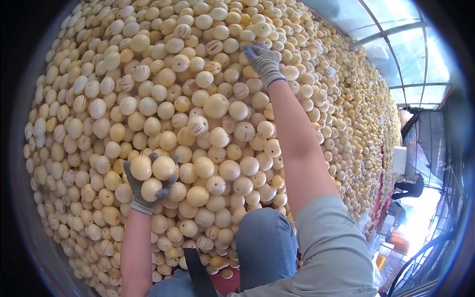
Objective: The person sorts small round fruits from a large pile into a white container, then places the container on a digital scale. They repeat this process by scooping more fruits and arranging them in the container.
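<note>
A large heap of pale yellow pepino melons, some with purple streaks, spreads before me. My left hand, in a grey knitted glove, is palm up and cradles three smooth pepino melons just above the heap. Further up the slope, my right hand wears a striped grey glove with bluish fingers and reaches out at arm's length. Its fingers are blurred against the fruit there, and whether they grasp one is not clear.
My bent knee in jeans presses close to the heap's near edge, with red cloth beneath. A plastic-covered frame arches overhead at right. Far right, a person bends beside the heap, near orange crates.
</note>
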{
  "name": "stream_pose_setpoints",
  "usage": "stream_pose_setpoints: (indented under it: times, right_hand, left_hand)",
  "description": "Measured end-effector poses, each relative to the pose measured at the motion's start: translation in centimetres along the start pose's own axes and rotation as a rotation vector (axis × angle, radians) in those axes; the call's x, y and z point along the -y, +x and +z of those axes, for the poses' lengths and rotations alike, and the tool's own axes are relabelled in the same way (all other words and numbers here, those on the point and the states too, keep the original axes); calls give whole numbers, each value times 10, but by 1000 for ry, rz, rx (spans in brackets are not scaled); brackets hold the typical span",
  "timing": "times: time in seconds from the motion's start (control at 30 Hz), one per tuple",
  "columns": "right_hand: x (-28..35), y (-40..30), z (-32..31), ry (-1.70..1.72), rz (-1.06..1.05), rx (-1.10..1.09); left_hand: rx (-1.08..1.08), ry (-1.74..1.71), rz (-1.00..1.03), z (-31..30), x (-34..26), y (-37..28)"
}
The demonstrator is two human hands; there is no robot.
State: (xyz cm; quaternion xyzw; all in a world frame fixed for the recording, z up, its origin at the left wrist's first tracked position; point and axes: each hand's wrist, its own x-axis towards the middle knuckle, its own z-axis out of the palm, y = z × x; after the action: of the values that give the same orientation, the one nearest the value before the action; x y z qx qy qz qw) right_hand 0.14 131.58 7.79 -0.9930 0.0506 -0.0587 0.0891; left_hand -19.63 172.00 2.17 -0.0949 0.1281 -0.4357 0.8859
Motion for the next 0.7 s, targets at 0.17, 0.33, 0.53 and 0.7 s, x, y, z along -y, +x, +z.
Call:
stream_pose_setpoints:
  times: [0.17,0.33,0.53,0.7]
  right_hand:
    - [61,-80,25,308,-90,29]
    - [64,-133,-8,635,-63,309]
    - [73,-152,-20,729,-167,534]
    - [15,-72,-1,80,119,-239]
  left_hand:
    - [115,20,-5,-21,-14,-4]
    - [136,1,-29,-19,-12,0]
    - [130,8,-19,-16,-14,-3]
    - [138,-5,-43,-23,-11,1]
